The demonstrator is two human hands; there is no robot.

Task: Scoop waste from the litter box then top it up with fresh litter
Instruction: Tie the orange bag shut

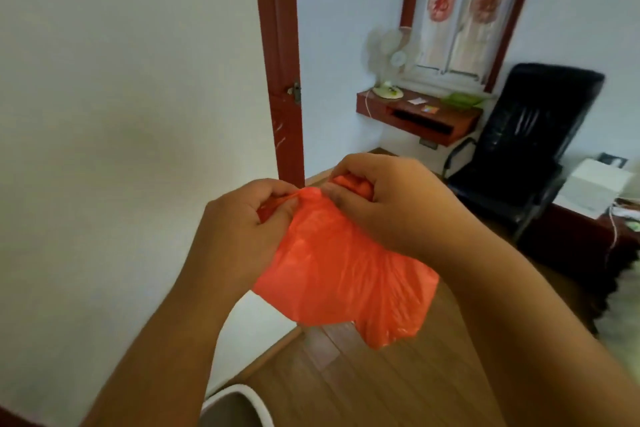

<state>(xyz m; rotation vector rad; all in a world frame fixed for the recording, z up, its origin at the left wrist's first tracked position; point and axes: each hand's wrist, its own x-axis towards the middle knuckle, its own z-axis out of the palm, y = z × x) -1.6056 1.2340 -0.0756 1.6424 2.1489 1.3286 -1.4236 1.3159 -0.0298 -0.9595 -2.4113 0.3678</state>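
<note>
Bag: orange plastic bag (pixel 341 274) held in mid-air, nothing under it but the floor; its body hangs down from both hands.
Left hand (pixel 242 218): pinches a stretched handle strip.
Right hand (pixel 384 198): grips bunched bag top.
Axis: handles pulled sideways, hand to hand, both equally near.
Litter box: possibly the white rim (pixel 239 399) at the bottom edge; cannot tell.

Two hands: a left hand (pixel 242 218) and a right hand (pixel 388 201). One orange plastic bag (pixel 343 274). One black chair (pixel 519 149). One fan (pixel 391 55). One window (pixel 467 10) bearing two red paper decorations (pixel 441 2). One wall shelf (pixel 419 114).
</note>
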